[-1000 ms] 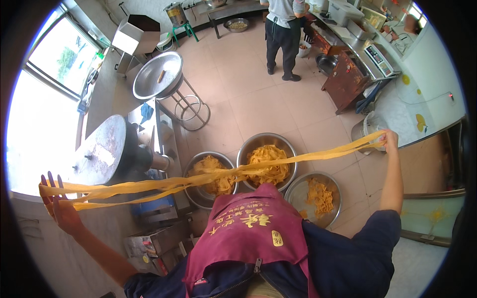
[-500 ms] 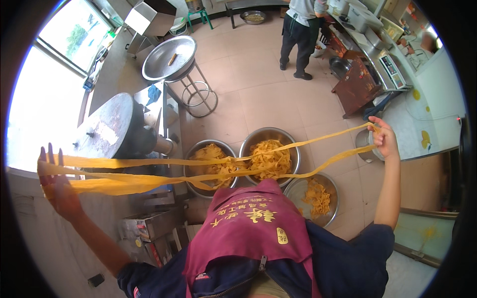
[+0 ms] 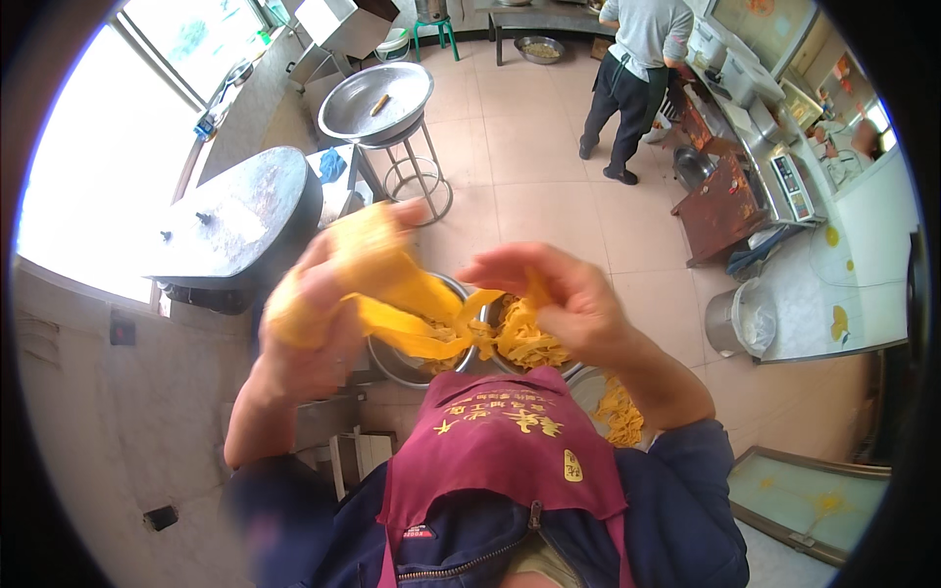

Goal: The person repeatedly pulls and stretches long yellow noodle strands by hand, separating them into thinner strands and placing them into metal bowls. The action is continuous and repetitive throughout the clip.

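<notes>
Long, flat, noodle-like yellow strips [image 3: 417,294] hang between my hands above the bowls. Wound over the fingers of my left hand [image 3: 316,343], a broad band of them covers much of the hand, which is smeared by motion. My right hand [image 3: 583,304] curls with its thumb toward the fingers, and a piece of strip lies between them. Below, a metal bowl [image 3: 392,369] on the left and another metal bowl [image 3: 575,370] beside it hold more yellow strips, partly hidden by my hands. At the right, a third bowl [image 3: 585,390] contains a smaller heap [image 3: 619,412].
A wide metal basin [image 3: 338,116] with a brown stick stands on a round-legged stand. At left is a large metal lid [image 3: 235,211]. A person [image 3: 627,83] stands by the right-hand counter, which bears a scale [image 3: 792,186]. Below it is a lined bucket [image 3: 730,323].
My hands have come inward from far apart to near each other. The strips, stretched taut before, now sag and wrap around my left hand. The whole view has shifted slightly.
</notes>
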Demonstrator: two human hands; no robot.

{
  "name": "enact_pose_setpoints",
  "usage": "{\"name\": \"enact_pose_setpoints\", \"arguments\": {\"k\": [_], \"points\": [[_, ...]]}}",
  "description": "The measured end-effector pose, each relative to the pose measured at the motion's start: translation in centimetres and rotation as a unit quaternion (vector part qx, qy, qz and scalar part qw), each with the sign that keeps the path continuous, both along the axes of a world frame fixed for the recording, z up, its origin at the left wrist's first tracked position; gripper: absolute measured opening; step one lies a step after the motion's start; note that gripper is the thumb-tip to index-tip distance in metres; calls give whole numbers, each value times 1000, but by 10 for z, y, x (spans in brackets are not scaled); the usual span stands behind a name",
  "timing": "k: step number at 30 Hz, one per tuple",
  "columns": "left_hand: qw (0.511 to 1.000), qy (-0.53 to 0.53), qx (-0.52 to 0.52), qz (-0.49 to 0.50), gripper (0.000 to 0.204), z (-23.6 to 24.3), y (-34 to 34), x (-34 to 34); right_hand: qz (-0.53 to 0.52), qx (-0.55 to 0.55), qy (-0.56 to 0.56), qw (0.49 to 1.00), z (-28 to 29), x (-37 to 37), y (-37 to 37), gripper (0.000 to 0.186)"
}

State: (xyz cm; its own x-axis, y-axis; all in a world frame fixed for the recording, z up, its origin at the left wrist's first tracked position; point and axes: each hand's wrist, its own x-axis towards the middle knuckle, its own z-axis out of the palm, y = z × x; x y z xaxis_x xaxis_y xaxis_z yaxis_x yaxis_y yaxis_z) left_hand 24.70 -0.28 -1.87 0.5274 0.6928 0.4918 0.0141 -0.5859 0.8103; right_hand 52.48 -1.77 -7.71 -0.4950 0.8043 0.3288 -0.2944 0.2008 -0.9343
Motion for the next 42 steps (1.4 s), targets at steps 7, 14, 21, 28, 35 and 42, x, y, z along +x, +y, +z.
{"name": "enact_pose_setpoints", "arguments": {"k": [7, 14, 21, 28, 35, 42], "points": [[970, -12, -216, -113, 58, -13, 20, -14, 113, -56, 75, 989, 1, 11, 17, 31], [657, 639, -397, -54, 23, -89, 10, -206, -156, -110, 86, 978, 18, 190, 23, 89], [323, 834, -393, 214, 23, -248, -39, -519, -407, -38, -120, 905, 65, 348, 37, 88], [258, 804, -367, 390, 27, -181, -42, -571, -505, 6, -190, 842, 98, 420, 44, 80], [595, 555, -508, 283, 23, -100, 15, -429, -336, 31, -224, 915, 116, 331, 39, 79], [915, -22, -385, -119, 48, -49, 25, -200, -200, 68, -170, 962, 117, 226, 25, 78]]}}
